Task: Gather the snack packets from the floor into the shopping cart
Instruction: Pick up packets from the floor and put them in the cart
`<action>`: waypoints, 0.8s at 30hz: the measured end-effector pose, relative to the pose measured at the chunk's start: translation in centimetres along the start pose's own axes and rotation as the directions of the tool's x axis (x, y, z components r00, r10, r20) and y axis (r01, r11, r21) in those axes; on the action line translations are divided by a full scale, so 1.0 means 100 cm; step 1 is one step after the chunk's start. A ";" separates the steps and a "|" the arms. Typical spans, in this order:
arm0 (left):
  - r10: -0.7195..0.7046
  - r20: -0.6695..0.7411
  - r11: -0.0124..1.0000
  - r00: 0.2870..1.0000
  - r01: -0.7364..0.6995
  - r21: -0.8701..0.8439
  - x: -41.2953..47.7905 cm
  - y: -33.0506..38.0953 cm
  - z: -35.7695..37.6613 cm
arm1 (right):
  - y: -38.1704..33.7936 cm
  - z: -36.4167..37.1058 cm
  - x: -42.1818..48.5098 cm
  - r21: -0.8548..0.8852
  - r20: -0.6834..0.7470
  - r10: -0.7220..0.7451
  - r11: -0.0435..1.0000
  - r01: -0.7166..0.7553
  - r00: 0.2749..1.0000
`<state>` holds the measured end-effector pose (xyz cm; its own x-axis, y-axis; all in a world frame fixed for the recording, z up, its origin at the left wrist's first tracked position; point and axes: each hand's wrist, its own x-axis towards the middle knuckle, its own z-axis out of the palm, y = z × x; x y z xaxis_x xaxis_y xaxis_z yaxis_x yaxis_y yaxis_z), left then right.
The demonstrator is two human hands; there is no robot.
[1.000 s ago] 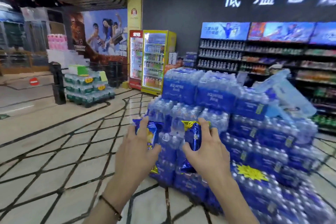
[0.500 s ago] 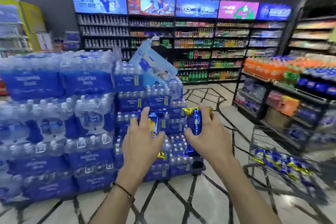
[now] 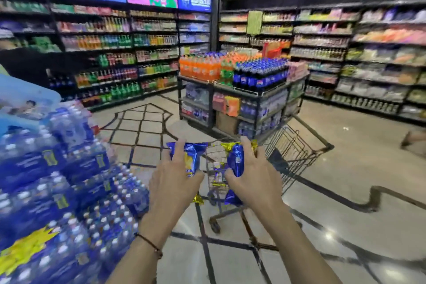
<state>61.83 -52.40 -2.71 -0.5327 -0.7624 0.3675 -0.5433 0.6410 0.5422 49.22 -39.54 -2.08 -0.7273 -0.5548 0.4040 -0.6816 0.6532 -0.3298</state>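
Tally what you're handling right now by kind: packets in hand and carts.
Packets held: 2, left packet in left hand, right packet in right hand
shopping cart: 1
Total: 3
Packets inside the cart: too blurred to count.

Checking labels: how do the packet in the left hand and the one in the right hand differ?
The left packet has its gold end pointing down; the right packet has gold at the top. The left packet shows a yellow patch; the right packet's face looks blue. Both are blue, gripped by the left hand and right hand.
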 end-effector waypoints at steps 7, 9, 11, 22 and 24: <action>0.174 0.092 0.983 0.981 -0.167 -0.075 0.132 0.033 0.087 | 0.048 0.025 0.109 -0.062 -0.018 0.189 0.980 -0.190 0.982; 0.197 0.105 0.979 0.975 -0.191 -0.065 0.164 0.042 0.112 | 0.065 0.032 0.136 -0.080 -0.028 0.219 0.972 -0.221 0.975; 0.207 0.138 0.978 0.969 -0.199 -0.067 0.190 0.052 0.138 | 0.084 0.041 0.159 -0.103 -0.020 0.250 0.963 -0.250 0.968; 0.145 0.275 0.989 0.951 -0.147 -0.013 0.313 0.110 0.317 | 0.234 0.135 0.311 -0.059 0.063 0.357 0.933 -0.354 0.932; 0.096 0.303 0.994 0.948 -0.107 0.020 0.332 0.116 0.348 | 0.260 0.150 0.341 -0.052 0.105 0.370 0.929 -0.366 0.923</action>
<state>15.18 -67.18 -10.51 -0.7536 -0.6345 0.1715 -0.4962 0.7204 0.4847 5.47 -49.19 -9.66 -0.9320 -0.3246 0.1614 -0.3625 0.8369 -0.4102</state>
